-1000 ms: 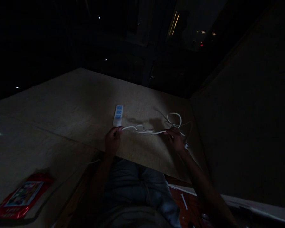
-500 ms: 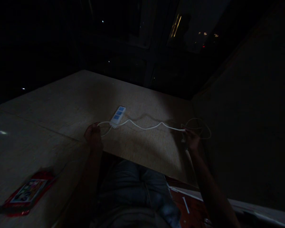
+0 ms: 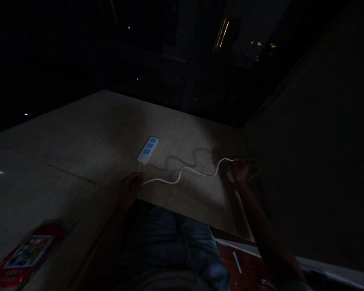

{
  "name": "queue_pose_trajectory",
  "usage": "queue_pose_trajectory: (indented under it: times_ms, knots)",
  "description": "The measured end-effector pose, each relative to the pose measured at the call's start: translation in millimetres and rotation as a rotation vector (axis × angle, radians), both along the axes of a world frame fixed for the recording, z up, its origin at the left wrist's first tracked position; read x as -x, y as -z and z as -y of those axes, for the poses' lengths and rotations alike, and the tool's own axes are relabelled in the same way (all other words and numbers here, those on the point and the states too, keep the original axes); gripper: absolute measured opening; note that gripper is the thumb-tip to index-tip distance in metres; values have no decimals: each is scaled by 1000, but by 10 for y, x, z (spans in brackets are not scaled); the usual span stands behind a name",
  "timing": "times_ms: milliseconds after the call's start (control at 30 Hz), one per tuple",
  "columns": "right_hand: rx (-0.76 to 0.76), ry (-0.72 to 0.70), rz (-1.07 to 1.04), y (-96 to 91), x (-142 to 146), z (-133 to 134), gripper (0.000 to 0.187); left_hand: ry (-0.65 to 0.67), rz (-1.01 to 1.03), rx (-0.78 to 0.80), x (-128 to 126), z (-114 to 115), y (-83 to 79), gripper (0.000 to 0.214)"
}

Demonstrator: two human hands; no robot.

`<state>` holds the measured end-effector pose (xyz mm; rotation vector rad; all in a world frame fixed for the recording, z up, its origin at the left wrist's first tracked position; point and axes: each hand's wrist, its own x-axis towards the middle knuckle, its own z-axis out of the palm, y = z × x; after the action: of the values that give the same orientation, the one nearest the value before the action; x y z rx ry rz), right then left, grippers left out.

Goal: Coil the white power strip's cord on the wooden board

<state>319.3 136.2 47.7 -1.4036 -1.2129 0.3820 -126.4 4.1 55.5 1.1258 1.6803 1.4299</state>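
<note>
A white power strip (image 3: 147,150) with blue socket faces lies on the pale stone-like surface. Its white cord (image 3: 182,170) runs in a wavy line between my two hands. My left hand (image 3: 131,185), just below the strip's near end, is closed on one part of the cord. At the right, my right hand (image 3: 239,169) grips the cord farther along, with a faint loop of it beyond the fingers. The plug end cannot be made out in the dark.
A red package (image 3: 27,254) with a printed label lies at the lower left. The pale surface (image 3: 79,137) ends at a dark window behind and a dark wall (image 3: 315,161) on the right. My legs (image 3: 172,246) are below the near edge.
My left hand has moved down and right, and my right hand slightly left. The cord between them hangs slacker, with deeper curves, and no longer crosses the power strip.
</note>
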Motion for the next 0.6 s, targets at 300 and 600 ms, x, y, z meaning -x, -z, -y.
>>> queue_pose_trajectory:
  times_ms: [300, 600]
  knots:
    - [-177, -130, 163, -645, 304, -149, 21, 384, -336, 97, -44, 57, 160, 41]
    - [-367, -394, 554, -1746, 533, -262, 11, 463, -466, -133, -794, 4, -218, 55]
